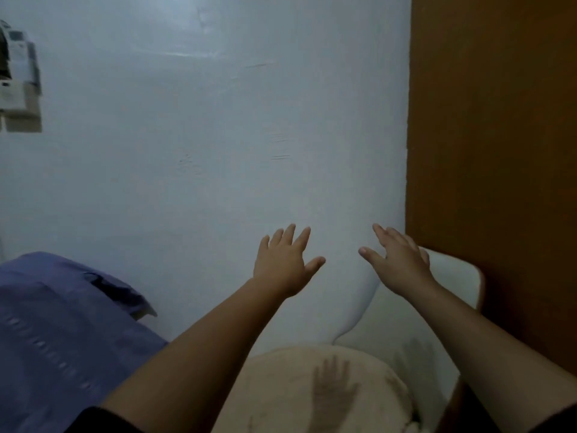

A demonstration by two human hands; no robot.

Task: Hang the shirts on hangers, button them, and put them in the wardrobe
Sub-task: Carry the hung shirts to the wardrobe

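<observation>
Before the pale wall (pixel 203 135), the left hand (pixel 282 265) and right hand (pixel 398 264) reached out spread and empty; a blurred blue shirt (pixel 59 323) lay lower left, cut off by the frame's edge.

One head-worn view looks forward and down, close to a wall (pixel 203 135).

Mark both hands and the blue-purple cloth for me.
left hand (pixel 282 264), head view, on the back of the hand.
right hand (pixel 398 260), head view, on the back of the hand.
blue-purple cloth (pixel 53 323), head view, on its flat upper surface at lower left.
</observation>
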